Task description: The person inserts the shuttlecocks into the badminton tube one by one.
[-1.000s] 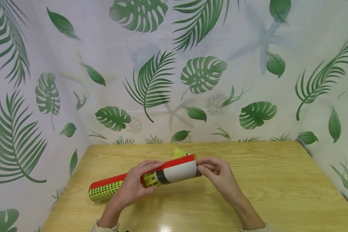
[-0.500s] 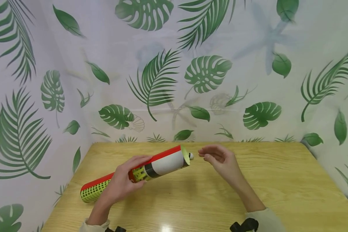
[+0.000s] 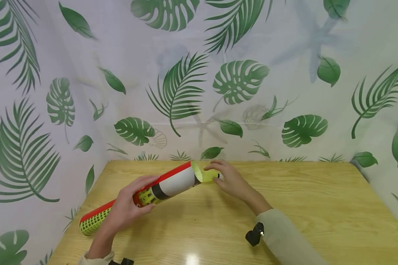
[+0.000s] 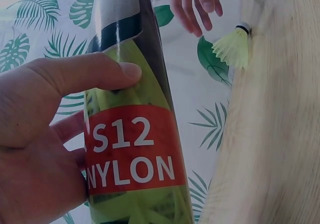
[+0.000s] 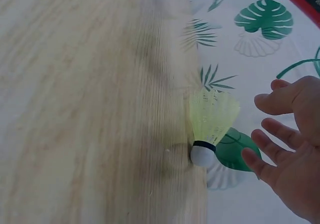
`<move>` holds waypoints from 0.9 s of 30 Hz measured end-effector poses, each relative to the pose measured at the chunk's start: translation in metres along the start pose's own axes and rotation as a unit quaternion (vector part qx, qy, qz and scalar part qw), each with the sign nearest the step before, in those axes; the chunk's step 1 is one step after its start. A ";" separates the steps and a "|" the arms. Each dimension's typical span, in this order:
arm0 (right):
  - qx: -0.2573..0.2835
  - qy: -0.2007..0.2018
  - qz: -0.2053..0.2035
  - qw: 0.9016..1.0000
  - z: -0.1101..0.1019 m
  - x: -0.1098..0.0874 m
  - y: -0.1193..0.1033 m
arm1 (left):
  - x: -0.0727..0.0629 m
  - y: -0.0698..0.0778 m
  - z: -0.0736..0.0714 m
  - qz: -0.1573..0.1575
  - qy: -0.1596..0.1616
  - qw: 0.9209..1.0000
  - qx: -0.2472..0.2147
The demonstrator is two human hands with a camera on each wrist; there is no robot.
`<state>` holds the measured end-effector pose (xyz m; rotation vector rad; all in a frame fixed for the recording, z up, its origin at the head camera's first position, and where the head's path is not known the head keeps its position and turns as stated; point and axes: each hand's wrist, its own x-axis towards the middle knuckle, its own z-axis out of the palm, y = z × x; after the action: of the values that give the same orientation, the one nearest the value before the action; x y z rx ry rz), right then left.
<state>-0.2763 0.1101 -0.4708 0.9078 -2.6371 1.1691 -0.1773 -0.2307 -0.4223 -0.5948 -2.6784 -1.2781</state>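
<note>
My left hand (image 3: 127, 202) grips a shuttlecock tube (image 3: 179, 182), red, white and yellow-green, tilted with its uncapped end up to the right. "S12 NYLON" is printed on the tube (image 4: 132, 149) in the left wrist view, with the thumb laid across it. On the table near that end lies a yellow shuttlecock (image 3: 209, 177) with a white cork and black band. My right hand (image 3: 232, 180) hovers over it with fingers spread. In the right wrist view a gap separates the right hand (image 5: 295, 154) from the shuttlecock (image 5: 212, 116), whose cork points down in that view.
The wooden table (image 3: 302, 217) meets a leaf-printed cloth backdrop (image 3: 245, 143) at the back, with more cloth along the left side. A black wrist camera (image 3: 254, 234) sits on the right sleeve.
The right hand has left the tube's end and moved over the shuttlecock. The left hand has drawn the tube to the left and raised its uncapped end, uncovering the shuttlecock.
</note>
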 end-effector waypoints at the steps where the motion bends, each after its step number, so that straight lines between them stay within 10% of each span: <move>1: -0.010 -0.012 0.002 1.000 0.002 0.005 0.000 | -0.001 -0.001 -0.001 0.000 0.001 1.000 0.003; 27: -0.096 -0.097 0.007 0.991 0.024 0.029 0.011 | -0.005 -0.004 -0.003 -0.008 0.004 1.000 0.005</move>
<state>-0.3031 0.0855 -0.4851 1.0138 -2.8497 0.8492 -0.1747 -0.2371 -0.4246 -0.5665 -2.6862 -1.2680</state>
